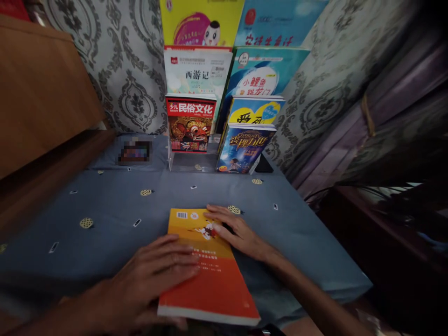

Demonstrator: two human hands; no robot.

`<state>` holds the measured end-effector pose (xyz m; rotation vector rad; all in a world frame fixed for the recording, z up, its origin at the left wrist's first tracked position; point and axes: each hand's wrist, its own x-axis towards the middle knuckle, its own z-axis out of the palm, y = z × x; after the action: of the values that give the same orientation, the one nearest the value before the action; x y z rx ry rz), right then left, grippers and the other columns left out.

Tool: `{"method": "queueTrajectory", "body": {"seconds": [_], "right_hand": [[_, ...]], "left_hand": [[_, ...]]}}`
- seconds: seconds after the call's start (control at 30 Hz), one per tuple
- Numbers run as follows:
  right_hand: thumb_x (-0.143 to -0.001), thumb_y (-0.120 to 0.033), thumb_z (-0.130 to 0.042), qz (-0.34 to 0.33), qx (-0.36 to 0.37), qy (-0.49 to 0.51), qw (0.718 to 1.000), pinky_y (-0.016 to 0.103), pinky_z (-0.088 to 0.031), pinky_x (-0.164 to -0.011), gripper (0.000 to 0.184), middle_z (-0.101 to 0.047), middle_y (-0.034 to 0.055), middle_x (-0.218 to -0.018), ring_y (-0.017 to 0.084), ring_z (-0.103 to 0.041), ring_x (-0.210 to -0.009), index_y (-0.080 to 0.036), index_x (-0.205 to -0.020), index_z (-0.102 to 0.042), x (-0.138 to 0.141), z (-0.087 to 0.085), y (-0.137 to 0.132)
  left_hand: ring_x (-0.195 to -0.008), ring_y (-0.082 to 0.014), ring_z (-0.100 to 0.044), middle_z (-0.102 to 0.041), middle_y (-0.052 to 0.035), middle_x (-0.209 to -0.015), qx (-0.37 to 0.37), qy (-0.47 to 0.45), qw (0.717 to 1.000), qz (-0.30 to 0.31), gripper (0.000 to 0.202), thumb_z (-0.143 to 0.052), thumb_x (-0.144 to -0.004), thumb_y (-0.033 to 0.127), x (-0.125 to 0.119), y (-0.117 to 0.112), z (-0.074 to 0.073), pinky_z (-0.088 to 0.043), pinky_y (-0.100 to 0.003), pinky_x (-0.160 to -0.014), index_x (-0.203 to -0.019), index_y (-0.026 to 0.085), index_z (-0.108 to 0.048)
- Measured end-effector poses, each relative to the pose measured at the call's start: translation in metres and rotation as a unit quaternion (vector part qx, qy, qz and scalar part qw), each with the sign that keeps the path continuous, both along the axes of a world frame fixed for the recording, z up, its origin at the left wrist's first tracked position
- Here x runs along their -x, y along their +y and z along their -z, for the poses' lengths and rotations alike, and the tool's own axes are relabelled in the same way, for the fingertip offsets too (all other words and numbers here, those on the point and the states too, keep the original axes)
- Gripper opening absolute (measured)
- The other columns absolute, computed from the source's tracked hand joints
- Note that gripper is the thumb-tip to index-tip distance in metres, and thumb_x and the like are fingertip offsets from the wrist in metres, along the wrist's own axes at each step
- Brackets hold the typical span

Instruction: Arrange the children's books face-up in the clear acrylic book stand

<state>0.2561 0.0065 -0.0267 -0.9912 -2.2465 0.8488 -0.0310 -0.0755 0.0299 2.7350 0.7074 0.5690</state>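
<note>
A paperback book point(210, 291) with a yellow-to-orange back cover lies in front of me, upside down to my view, its barcode at the far end. My left hand point(164, 261) reaches over its left side, fingers on the cover; part of the hand shows under the near edge, so it grips the book. At the far right corner, my right hand point(234, 228) rests on the cover with fingers stretched out and slightly apart. The thumb lies on a small printed figure. A blue cloth with pineapple prints point(115, 210) covers the table beneath.
Behind stands a clear tiered rack point(192, 161) of children's books, including a red-framed book point(191, 126) and a blue book point(245, 149). A dark flat object point(264, 164) lies beside it. A wooden board point(42, 88) rises at left; a purple curtain point(336, 130) hangs right.
</note>
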Motion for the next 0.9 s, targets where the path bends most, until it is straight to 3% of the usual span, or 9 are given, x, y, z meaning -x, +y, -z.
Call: {"method": "queueTrajectory", "body": {"seconds": [0.13,0.27,0.37,0.43,0.53,0.63,0.73,0.83,0.9], "right_hand": [[-0.102,-0.058,-0.031,-0.007,0.082,0.078,0.993,0.055,-0.039,-0.116,0.052,-0.059,0.0072,-0.144,0.027,-0.052,-0.137,-0.031,-0.13,-0.066,-0.014,-0.002,-0.004],[-0.094,-0.067,-0.047,0.022,0.118,0.153,0.981,0.052,-0.051,-0.106,0.057,-0.062,0.0074,-0.141,0.029,-0.061,-0.127,-0.033,-0.139,-0.058,-0.015,0.007,-0.006],[-0.09,-0.062,-0.059,0.039,0.114,0.173,0.977,0.05,-0.052,-0.104,0.054,-0.067,0.0071,-0.133,0.028,-0.065,-0.119,-0.03,-0.134,-0.061,0.001,0.006,0.0],[-0.091,-0.061,-0.057,0.058,0.117,0.198,0.971,0.049,-0.054,-0.102,0.049,-0.072,0.0074,-0.124,0.027,-0.068,-0.111,-0.027,-0.125,-0.066,0.015,0.002,0.008],[-0.089,-0.067,-0.055,0.073,0.133,0.238,0.959,0.048,-0.058,-0.094,0.053,-0.075,0.0087,-0.115,0.027,-0.071,-0.1,-0.025,-0.118,-0.069,0.029,-0.004,0.019],[-0.083,-0.07,-0.061,0.082,0.174,0.275,0.942,0.043,-0.061,-0.084,0.056,-0.076,0.0096,-0.105,0.025,-0.072,-0.089,-0.022,-0.11,-0.071,0.032,-0.004,0.027],[-0.077,-0.065,-0.071,0.124,0.291,0.297,0.901,0.027,-0.056,-0.057,0.05,-0.075,0.0067,-0.081,0.016,-0.067,-0.063,-0.018,-0.092,-0.072,0.029,0.001,0.037],[-0.076,-0.053,-0.078,0.146,0.419,0.272,0.854,0.018,-0.041,-0.039,0.039,-0.069,0.0025,-0.063,0.009,-0.056,-0.047,-0.015,-0.077,-0.069,0.025,0.006,0.046],[-0.079,-0.044,-0.078,0.149,0.459,0.265,0.835,0.016,-0.041,-0.038,0.031,-0.069,0.0021,-0.063,0.008,-0.057,-0.047,-0.015,-0.078,-0.068,0.026,0.007,0.05]], "left_hand": [[-0.1,-0.0248,-0.072,-0.075,-0.0051,-0.111,0.119,-0.229,0.959,-0.118,0.043,-0.053,-0.094,0.06,-0.007,0.032,-0.016,-0.06,-0.04,-0.088,-0.123,0.03,-0.067],[-0.076,-0.0181,-0.068,-0.073,-0.0035,-0.084,0.165,-0.445,0.853,-0.217,0.041,-0.063,-0.087,0.059,-0.025,0.084,-0.019,-0.057,-0.029,-0.068,-0.091,0.018,-0.068],[-0.078,-0.0194,-0.07,-0.073,-0.0039,-0.083,0.239,-0.535,0.785,-0.2,0.046,-0.063,-0.086,0.062,-0.042,0.122,-0.018,-0.057,-0.03,-0.072,-0.09,0.016,-0.067],[-0.083,-0.0217,-0.072,-0.075,-0.0052,-0.086,0.275,-0.546,0.771,-0.178,0.049,-0.063,-0.085,0.064,-0.05,0.142,-0.014,-0.058,-0.033,-0.077,-0.096,0.016,-0.067],[-0.091,-0.0243,-0.072,-0.076,-0.0082,-0.096,0.294,-0.499,0.799,-0.164,0.057,-0.054,-0.088,0.069,-0.046,0.163,0.004,-0.058,-0.037,-0.084,-0.106,0.017,-0.068],[-0.105,-0.0257,-0.069,-0.075,-0.0109,-0.111,0.268,-0.35,0.879,-0.181,0.064,-0.033,-0.096,0.068,-0.021,0.176,0.033,-0.053,-0.041,-0.098,-0.11,0.017,-0.069],[-0.124,-0.0267,-0.06,-0.068,-0.0106,-0.129,0.147,-0.123,0.938,-0.287,0.053,-0.031,-0.1,0.054,0.016,0.182,0.06,-0.038,-0.048,-0.114,-0.119,0.018,-0.066],[-0.144,-0.0317,-0.04,-0.05,-0.0144,-0.151,0.054,0.057,0.913,-0.401,0.047,-0.04,-0.099,0.039,0.048,0.186,0.072,-0.025,-0.06,-0.118,-0.138,0.017,-0.052],[-0.148,-0.0329,-0.033,-0.044,-0.0165,-0.155,0.034,0.118,0.887,-0.445,0.048,-0.038,-0.1,0.034,0.061,0.189,0.072,-0.026,-0.063,-0.116,-0.144,0.015,-0.046]]}}
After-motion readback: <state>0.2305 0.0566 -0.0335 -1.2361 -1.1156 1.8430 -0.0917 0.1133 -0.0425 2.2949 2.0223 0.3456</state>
